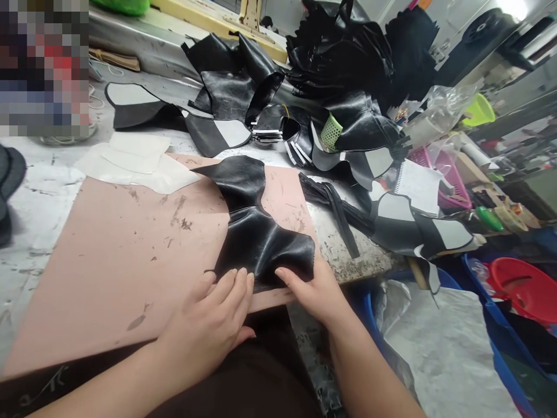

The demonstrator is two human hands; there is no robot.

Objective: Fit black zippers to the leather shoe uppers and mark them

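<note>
A shiny black leather piece (pixel 261 241), narrow in the middle and creased there, lies on the pink board (pixel 174 232) in front of me. My left hand (pixel 217 313) rests on its near edge, fingers stretched out and lying flat, thumb below the board's edge. At the leather's right end, my right hand (pixel 311 290) grips it with the thumb on top; the other fingers are mostly hidden beneath. Left of the leather's far tip, white sheets (pixel 139 162) overlap the back of the board.
Behind the board lie more black pieces (pixel 235 87) and a tall black stack (pixel 339 58). Black strips (pixel 339 209) and grey-and-white pieces (pixel 395 215) sit to the right. A spiral notebook (pixel 418 186) and pink basket (pixel 452 180) stand beyond. Lower right are blue bins (pixel 500 331) and a red basin (pixel 526 287).
</note>
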